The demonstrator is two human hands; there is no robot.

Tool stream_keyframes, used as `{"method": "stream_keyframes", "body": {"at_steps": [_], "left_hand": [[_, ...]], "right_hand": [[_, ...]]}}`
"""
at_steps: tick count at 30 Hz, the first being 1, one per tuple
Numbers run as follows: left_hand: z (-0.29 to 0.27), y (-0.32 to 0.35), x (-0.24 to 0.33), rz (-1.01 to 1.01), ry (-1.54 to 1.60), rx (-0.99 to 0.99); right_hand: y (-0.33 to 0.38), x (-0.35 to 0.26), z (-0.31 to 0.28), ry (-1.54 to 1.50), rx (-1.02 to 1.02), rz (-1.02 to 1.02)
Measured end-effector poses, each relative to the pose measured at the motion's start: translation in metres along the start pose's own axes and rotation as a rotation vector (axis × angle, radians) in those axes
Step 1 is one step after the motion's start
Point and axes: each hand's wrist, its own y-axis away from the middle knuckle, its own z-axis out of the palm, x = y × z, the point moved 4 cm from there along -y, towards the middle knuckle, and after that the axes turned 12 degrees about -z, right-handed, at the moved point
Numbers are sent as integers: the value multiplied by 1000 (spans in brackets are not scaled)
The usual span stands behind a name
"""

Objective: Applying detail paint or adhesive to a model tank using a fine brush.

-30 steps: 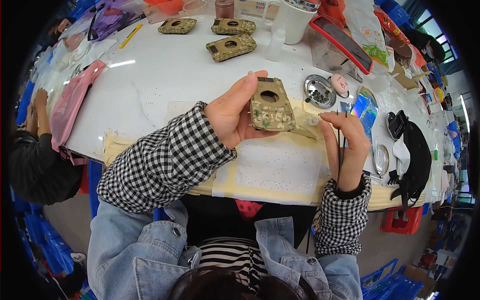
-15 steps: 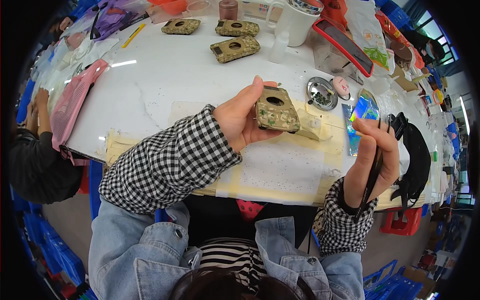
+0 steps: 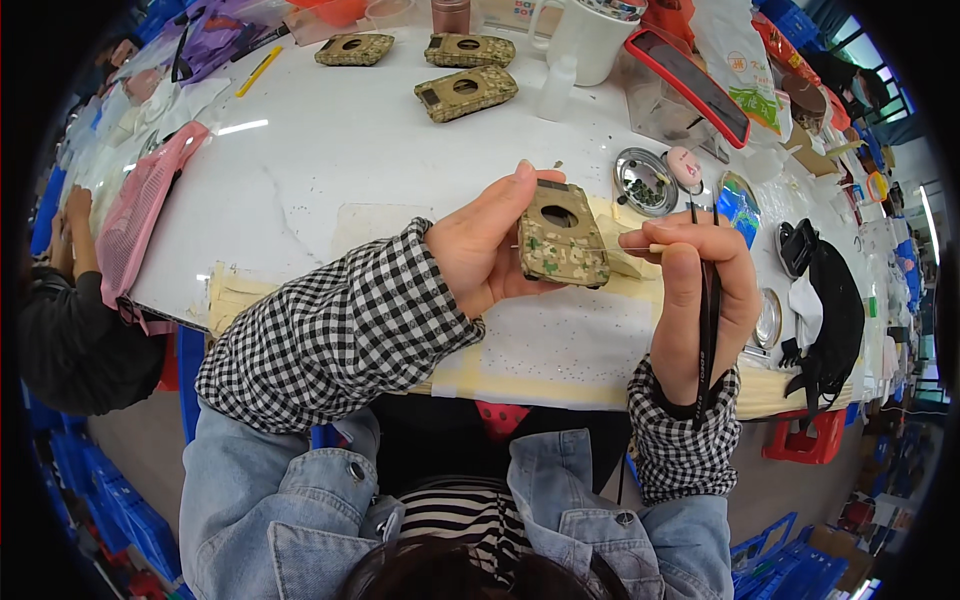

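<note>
Two hands work above the near edge of the white surface (image 3: pixel 330 150). The left hand (image 3: pixel 480 250) holds a small camouflage-patterned case (image 3: pixel 562 240) with a round hole in its upper part; the thumb lies along the left side of the case and the fingers are curled behind it, so the case is lifted off the surface and tilted a little to the right. The right hand (image 3: pixel 700 290) is closed in a pinch around a thin black stick tool (image 3: pixel 706 330), which runs down along the palm toward the wrist. Between the fingertips there is also a small pale tip that points to the right side of the case and almost touches it; I cannot tell if it is part of the tool.

Under the hands, at the near edge, lies a pale yellowish mat (image 3: pixel 560 350) with tiny specks on it. Three more camouflage cases (image 3: pixel 465 92) lie near the far edge, well apart from the hands. A round metal dish (image 3: pixel 645 180) stands just beyond the right hand, and a white cup (image 3: pixel 585 40) stands at the far edge. A pink mesh bag (image 3: pixel 140 220) hangs over the left edge. At the left edge another person's hand (image 3: pixel 75 215) is visible.
</note>
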Motion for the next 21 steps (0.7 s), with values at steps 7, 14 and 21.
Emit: {"method": "stream_keyframes", "body": {"at_steps": [7,14,21], "left_hand": [[-2,-3,-1,-10,0,-1],[-4,-4,-2,-18,55,36],[-5,-6,-1,-51,122,43]], "right_hand": [[1,2,1,17,0,-10],[1,-2,-27,603,73,-111],[3,12,-23,881,-146,-233]]}}
